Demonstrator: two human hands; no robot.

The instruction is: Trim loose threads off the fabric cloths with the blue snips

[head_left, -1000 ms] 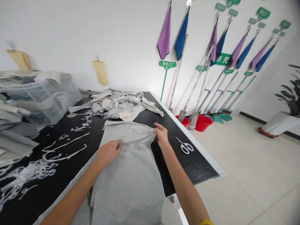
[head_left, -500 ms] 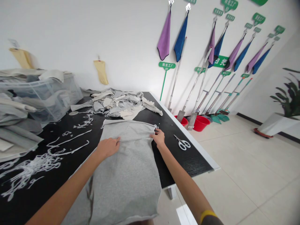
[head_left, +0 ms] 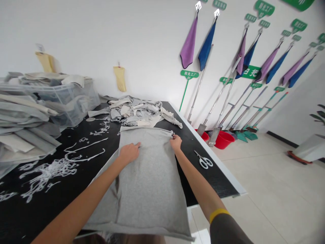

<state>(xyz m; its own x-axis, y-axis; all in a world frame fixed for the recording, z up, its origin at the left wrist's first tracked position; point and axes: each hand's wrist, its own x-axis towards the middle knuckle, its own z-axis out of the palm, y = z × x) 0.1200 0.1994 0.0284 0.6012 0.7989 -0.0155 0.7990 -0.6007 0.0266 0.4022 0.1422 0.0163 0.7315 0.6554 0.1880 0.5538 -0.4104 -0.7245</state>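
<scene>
A light grey knit fabric piece (head_left: pixel 152 176) is spread over the black table, its near edge hanging toward me. Its far edge is slightly rolled, and small white loops of thread show at both far corners. My left hand (head_left: pixel 130 152) rests on the left part of the cloth, index finger stretched out, holding nothing. My right hand (head_left: pixel 175 143) is closed on the right edge just below the far corner, thumb and fingers pinching the cloth. White-handled scissors (head_left: pixel 204 161) lie on the table to the right of my right hand, partly spread.
Heaped grey and cream fabric pieces (head_left: pixel 137 110) lie behind the cloth. At left are a stack of fabric (head_left: pixel 22 125), a clear plastic bin (head_left: pixel 76 110) and tangled white yarn scraps (head_left: pixel 50 173). Beyond the table's right edge stand mops and a red bucket (head_left: pixel 223 139).
My right hand has slid up the edge toward the far corner, and the crease between my hands has smoothed out. The left hand stays on the cloth. The whole view has shifted left.
</scene>
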